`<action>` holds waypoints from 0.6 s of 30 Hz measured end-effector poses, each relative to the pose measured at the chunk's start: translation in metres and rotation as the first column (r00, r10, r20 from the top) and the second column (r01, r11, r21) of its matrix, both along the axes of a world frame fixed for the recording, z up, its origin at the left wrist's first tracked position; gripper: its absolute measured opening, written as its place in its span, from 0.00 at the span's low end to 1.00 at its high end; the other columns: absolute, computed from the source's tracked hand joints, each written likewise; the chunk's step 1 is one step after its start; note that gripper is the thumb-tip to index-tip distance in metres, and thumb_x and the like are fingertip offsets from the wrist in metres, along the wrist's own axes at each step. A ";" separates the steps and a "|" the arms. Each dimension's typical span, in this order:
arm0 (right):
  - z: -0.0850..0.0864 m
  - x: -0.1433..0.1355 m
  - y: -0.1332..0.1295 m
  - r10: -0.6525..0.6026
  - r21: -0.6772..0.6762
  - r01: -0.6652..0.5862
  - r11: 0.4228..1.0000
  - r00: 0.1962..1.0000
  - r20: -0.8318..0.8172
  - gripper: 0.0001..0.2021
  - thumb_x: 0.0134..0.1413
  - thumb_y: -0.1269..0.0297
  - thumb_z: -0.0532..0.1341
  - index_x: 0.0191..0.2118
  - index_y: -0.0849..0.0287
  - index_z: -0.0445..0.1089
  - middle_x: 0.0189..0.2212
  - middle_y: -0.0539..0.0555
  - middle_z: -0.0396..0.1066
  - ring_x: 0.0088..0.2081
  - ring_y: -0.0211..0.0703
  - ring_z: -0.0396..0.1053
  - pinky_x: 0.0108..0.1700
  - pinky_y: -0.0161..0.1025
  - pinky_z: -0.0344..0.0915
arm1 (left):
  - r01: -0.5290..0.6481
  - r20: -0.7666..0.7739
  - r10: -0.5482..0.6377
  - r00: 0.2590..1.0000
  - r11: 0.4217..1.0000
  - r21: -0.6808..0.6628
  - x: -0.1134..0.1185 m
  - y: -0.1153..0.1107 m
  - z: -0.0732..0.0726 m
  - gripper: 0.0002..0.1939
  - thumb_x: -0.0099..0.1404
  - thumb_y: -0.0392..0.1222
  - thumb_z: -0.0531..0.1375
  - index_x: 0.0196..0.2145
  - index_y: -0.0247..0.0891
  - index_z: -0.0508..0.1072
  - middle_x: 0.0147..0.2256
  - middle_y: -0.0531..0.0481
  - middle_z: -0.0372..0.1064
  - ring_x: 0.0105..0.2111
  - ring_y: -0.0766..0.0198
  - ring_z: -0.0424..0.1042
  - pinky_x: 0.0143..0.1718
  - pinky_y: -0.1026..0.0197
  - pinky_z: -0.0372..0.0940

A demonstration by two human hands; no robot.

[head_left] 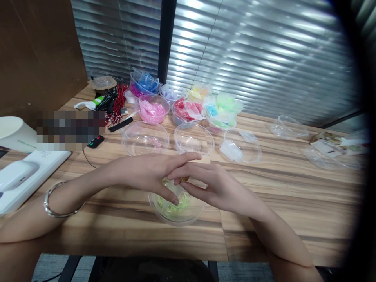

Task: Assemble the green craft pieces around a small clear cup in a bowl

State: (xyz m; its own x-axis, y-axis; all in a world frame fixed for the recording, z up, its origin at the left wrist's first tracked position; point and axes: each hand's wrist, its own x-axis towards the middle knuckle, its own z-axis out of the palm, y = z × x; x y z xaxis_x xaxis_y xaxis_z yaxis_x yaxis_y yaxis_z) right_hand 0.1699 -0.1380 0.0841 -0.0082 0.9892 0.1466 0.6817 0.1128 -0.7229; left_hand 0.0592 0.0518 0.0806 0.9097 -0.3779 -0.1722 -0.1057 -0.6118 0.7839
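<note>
My left hand (143, 170) reaches in from the left over a clear plastic bowl (176, 221) near the table's front edge. Its thumb points down and apart from the stretched index finger; its other fingers are mostly hidden. My right hand (208, 184) comes from the right, its fingers bent together against the fingers of the left. A tiny yellowish bit shows between the right thumb and fingers, too small to name. Yellow-green small pieces (180, 201) lie in the bowl below, with a whitish translucent sheet or bag partly over them.
Clear containers (194, 137) stand just beyond my hands. Behind them are bowls of pink (152, 111), red (188, 109), blue and green bagged pieces. Red and black wires (117, 100) lie at back left, a white case (19, 174) at left. More clear containers (289, 127) are at right.
</note>
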 end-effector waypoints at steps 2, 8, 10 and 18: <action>-0.001 0.000 0.000 0.005 0.008 -0.005 1.000 1.000 -0.007 0.20 0.57 0.80 0.57 0.52 0.53 0.69 0.49 0.49 0.71 0.46 0.35 0.69 0.44 0.29 0.63 | -0.007 -0.010 0.007 1.000 1.000 0.006 0.000 0.000 0.001 0.51 0.59 0.52 0.65 0.68 0.48 0.37 0.57 0.44 0.64 0.52 0.52 0.68 0.47 0.58 0.63; -0.001 0.000 0.001 0.013 0.011 -0.013 1.000 0.999 -0.044 0.22 0.56 0.81 0.57 0.52 0.51 0.68 0.49 0.46 0.70 0.47 0.32 0.69 0.45 0.27 0.63 | 0.006 -0.001 -0.006 1.000 1.000 -0.025 0.000 0.000 0.003 0.50 0.59 0.52 0.65 0.68 0.46 0.38 0.58 0.43 0.63 0.54 0.53 0.66 0.50 0.58 0.62; -0.001 0.000 0.001 0.012 -0.006 -0.012 1.000 0.999 -0.042 0.24 0.55 0.81 0.57 0.53 0.49 0.67 0.50 0.45 0.70 0.48 0.32 0.68 0.47 0.28 0.63 | 0.002 0.010 -0.001 1.000 0.999 -0.042 0.001 0.000 0.003 0.50 0.59 0.50 0.65 0.68 0.45 0.38 0.59 0.43 0.62 0.54 0.53 0.66 0.50 0.58 0.61; -0.002 0.003 -0.001 0.016 -0.049 -0.016 0.999 1.000 -0.012 0.24 0.56 0.79 0.56 0.54 0.46 0.66 0.49 0.46 0.69 0.47 0.36 0.69 0.47 0.32 0.64 | 0.010 0.032 -0.008 0.999 0.998 -0.060 0.001 0.001 -0.001 0.51 0.58 0.48 0.66 0.68 0.45 0.39 0.56 0.43 0.65 0.52 0.54 0.68 0.49 0.58 0.62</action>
